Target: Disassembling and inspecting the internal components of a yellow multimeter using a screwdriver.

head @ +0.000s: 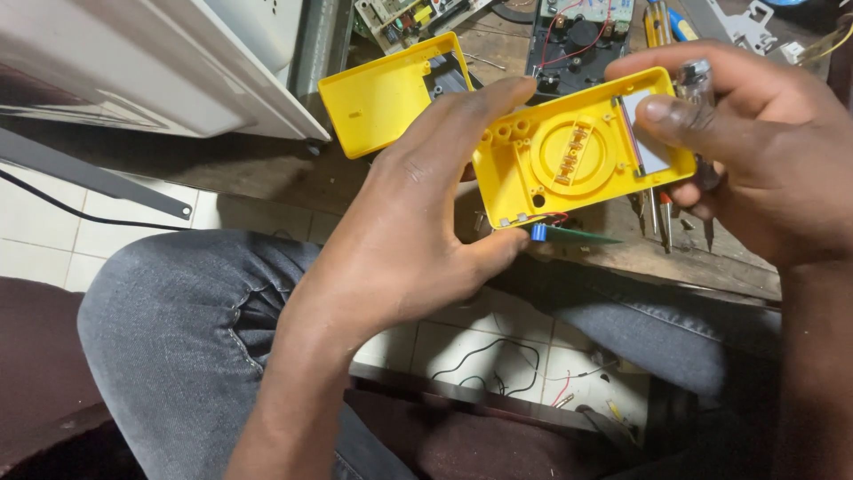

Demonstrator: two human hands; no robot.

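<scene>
The knee in grey jeans sits closest, and just above it the left hand closes on the near end of a yellow shell, thumb underneath, fingers over the top edge. The right hand pinches the far end, thumb pressed on the pale display window, with a clear-handled screwdriver tucked in the same grip. The shell hangs in the air over the bench edge, inside facing up.

A green board with a blue part dangles below on thin wires; I'd guess a tug or twist could snap them, and the thumb may smudge or crack the window. A slip would drop it all to the tiled floor.

The other yellow half lies on the bench behind, near loose circuit boards and tools. I see no packages, labels or signs I can make out.
</scene>
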